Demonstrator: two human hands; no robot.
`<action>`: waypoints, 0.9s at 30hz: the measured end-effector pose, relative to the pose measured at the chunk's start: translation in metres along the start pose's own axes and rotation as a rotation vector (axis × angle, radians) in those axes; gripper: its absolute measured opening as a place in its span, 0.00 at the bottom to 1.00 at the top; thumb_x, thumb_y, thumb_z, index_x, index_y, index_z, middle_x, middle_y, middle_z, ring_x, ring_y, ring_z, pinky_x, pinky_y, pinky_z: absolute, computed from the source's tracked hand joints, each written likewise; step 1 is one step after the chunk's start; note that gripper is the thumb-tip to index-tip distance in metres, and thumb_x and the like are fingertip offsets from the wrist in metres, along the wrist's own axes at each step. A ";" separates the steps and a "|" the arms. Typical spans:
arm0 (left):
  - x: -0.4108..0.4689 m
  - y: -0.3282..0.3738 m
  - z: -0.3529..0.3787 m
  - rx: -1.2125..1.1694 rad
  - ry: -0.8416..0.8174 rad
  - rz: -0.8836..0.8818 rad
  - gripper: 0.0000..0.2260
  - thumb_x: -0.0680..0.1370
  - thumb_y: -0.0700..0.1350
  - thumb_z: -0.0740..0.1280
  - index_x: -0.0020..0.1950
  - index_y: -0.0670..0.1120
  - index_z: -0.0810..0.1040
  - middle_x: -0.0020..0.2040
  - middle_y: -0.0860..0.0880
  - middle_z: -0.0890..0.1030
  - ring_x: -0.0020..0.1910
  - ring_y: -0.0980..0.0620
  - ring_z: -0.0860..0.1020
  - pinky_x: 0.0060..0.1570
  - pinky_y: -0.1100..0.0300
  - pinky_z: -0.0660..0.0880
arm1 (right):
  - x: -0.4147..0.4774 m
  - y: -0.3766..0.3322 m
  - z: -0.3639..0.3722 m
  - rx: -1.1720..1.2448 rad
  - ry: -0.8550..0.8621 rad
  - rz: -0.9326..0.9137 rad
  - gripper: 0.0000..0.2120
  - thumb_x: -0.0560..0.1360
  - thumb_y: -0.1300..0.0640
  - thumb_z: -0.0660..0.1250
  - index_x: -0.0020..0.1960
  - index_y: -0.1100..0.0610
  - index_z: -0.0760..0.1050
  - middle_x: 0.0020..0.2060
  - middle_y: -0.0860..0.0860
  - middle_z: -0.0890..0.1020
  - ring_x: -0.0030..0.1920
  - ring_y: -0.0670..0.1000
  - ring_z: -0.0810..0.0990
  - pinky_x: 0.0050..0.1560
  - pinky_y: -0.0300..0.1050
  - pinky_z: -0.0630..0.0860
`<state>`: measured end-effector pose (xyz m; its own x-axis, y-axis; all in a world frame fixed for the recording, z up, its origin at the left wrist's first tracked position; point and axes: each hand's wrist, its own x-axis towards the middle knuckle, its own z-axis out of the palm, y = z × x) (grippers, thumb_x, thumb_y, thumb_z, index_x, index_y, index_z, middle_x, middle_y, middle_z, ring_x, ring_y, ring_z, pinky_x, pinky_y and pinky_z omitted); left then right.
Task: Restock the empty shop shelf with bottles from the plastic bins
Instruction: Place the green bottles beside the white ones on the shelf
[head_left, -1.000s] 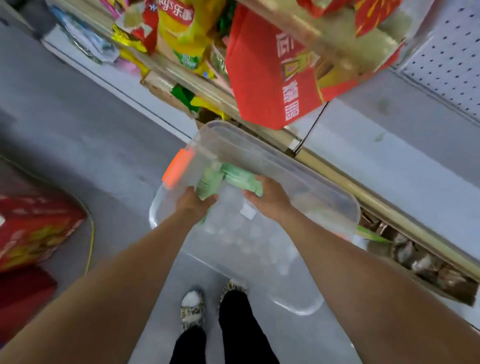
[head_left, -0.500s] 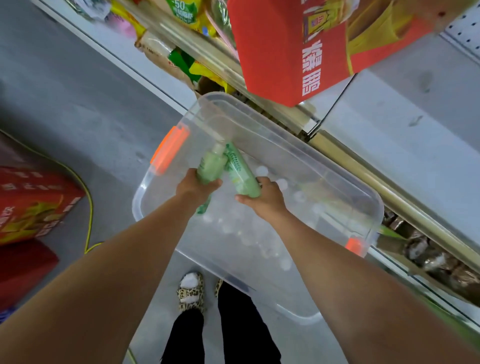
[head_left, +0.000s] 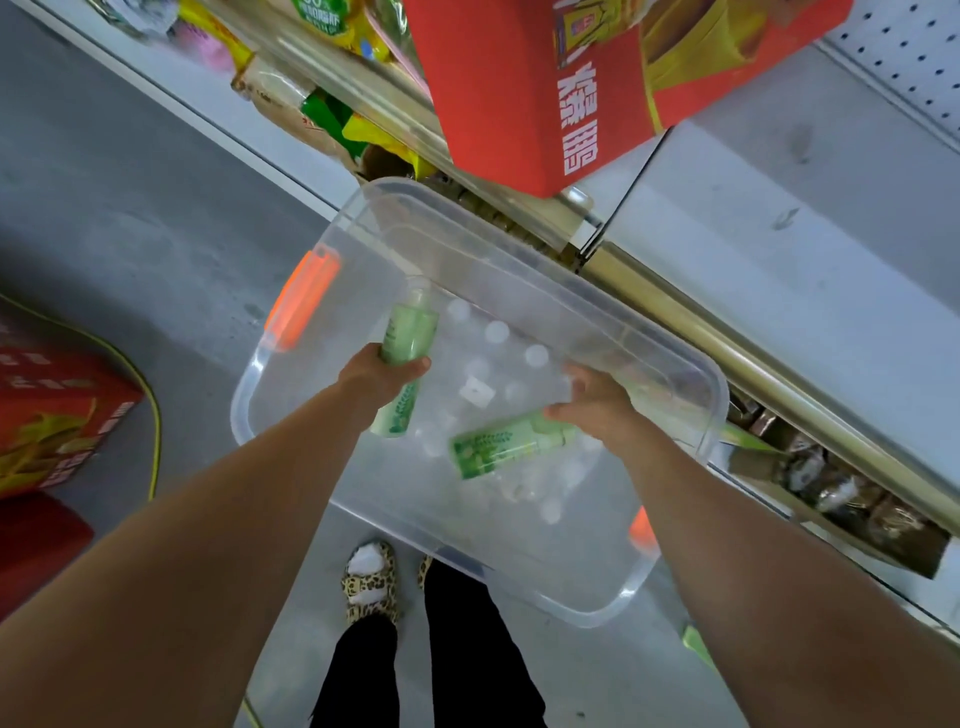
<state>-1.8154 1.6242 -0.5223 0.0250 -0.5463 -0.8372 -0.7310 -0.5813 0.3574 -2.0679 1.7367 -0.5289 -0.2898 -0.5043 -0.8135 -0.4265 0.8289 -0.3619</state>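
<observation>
— So, what is hard to see?

— The clear plastic bin (head_left: 691, 364) is see-through, and the white bottle caps (head_left: 496, 331) inside look foggy. I cannot count them. The left hand (head_left: 376, 376) covers the middle of its green bottle (head_left: 408, 338), so only the top and the bottom stick out. The right hand (head_left: 597, 402) hides the cap end of the other green bottle (head_left: 501, 447).

— How do the hands hold them?

— The left fingers wrap tight around the first bottle, which points up and away over the bin. The right fingers pinch one end of the second bottle, which lies almost flat above the caps.

— Can you read anything?

— Both bottles have green leaf pictures, but the words are too small. The big red box (head_left: 519, 98) on the shelf above has large white Chinese letters. I cannot read the blurry snack bags (head_left: 332, 31) beside it.

— What gets cut off?

— A red carton (head_left: 52, 415) on the floor (head_left: 130, 218) runs off the left edge. One orange handle (head_left: 301, 299) shows fully; the other orange handle (head_left: 641, 530) peeks out behind the right arm. The grey shelf (head_left: 779, 291) to the right is bare.
</observation>
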 end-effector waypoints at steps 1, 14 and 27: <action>-0.001 0.000 0.002 0.015 -0.014 -0.003 0.30 0.74 0.57 0.72 0.70 0.43 0.71 0.63 0.40 0.77 0.61 0.38 0.76 0.60 0.47 0.74 | -0.003 -0.001 0.007 0.064 0.138 -0.034 0.32 0.69 0.58 0.78 0.70 0.56 0.72 0.56 0.48 0.75 0.56 0.48 0.75 0.52 0.39 0.71; -0.002 0.002 0.013 0.107 -0.073 0.005 0.29 0.75 0.59 0.71 0.69 0.44 0.71 0.57 0.43 0.76 0.53 0.42 0.74 0.53 0.51 0.73 | -0.015 0.001 0.071 0.566 0.393 0.211 0.49 0.68 0.49 0.80 0.79 0.56 0.56 0.71 0.56 0.68 0.65 0.56 0.76 0.59 0.45 0.73; -0.007 0.001 0.011 0.074 -0.055 0.011 0.30 0.74 0.60 0.71 0.69 0.44 0.71 0.55 0.47 0.74 0.52 0.44 0.73 0.50 0.53 0.71 | -0.011 -0.020 0.088 1.165 -0.101 0.257 0.11 0.76 0.56 0.72 0.57 0.57 0.79 0.54 0.56 0.84 0.56 0.55 0.83 0.54 0.51 0.81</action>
<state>-1.8237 1.6342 -0.5212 -0.0191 -0.5173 -0.8556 -0.7793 -0.5284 0.3369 -1.9806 1.7464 -0.5529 -0.1619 -0.3141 -0.9355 0.6820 0.6495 -0.3361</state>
